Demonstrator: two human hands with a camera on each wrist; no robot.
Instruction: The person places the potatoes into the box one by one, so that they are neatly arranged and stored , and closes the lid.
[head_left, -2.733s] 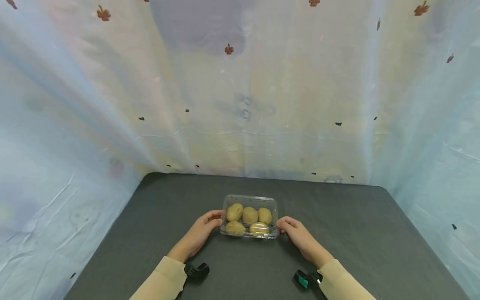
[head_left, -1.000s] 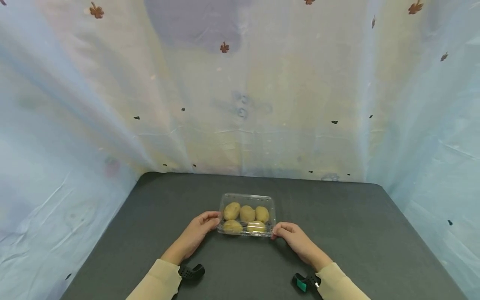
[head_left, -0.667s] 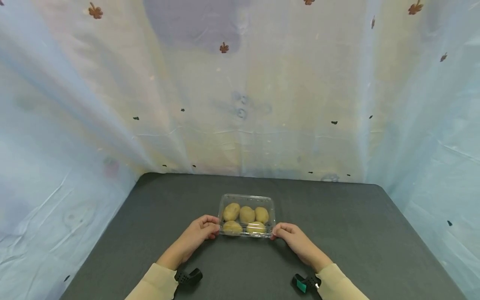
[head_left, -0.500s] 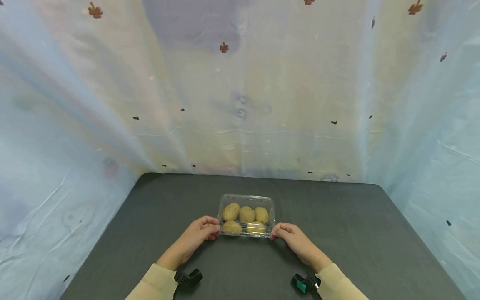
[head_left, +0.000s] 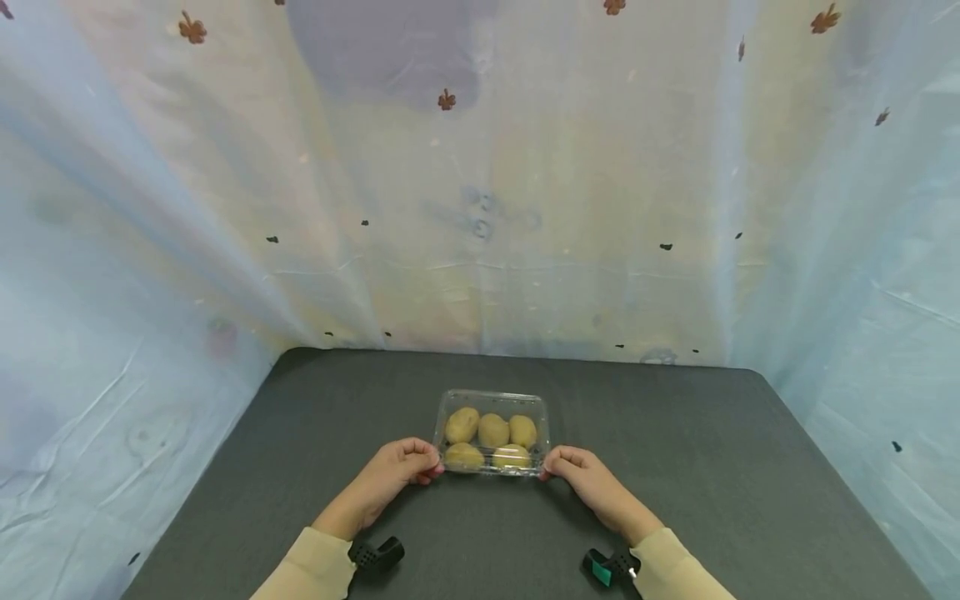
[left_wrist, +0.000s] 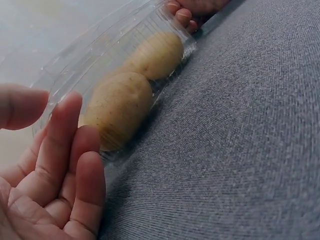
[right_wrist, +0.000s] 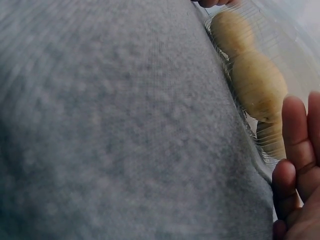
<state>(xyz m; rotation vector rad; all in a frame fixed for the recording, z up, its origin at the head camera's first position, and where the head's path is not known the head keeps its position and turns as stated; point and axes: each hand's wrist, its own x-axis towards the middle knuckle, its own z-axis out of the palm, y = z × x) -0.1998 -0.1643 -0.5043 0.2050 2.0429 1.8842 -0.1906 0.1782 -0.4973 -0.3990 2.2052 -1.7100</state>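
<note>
A clear plastic clamshell box (head_left: 491,398) sits on the dark table with several yellow-brown potatoes (head_left: 493,431) inside. My left hand (head_left: 390,479) pinches its near left corner between thumb and index finger. In the left wrist view the other fingers of that left hand (left_wrist: 55,175) lie along the box's side, close to a potato (left_wrist: 120,110). At the near right corner, my right hand (head_left: 588,483) pinches the box's edge. The right wrist view catches fingers of this hand (right_wrist: 300,170) beside the box wall, with potatoes (right_wrist: 260,87) behind; its thumb is hidden there.
The table (head_left: 675,433) has a dark grey fabric cover, and its far edge meets a pale hanging sheet (head_left: 570,183) with leaf prints. Similar sheeting (head_left: 90,400) stands along the left and right. Black straps (head_left: 378,553) sit at both wrists.
My left hand has slid down the box's left side to its near corner. The right hand has gone from the right side to the near right corner. The box stays almost in place.
</note>
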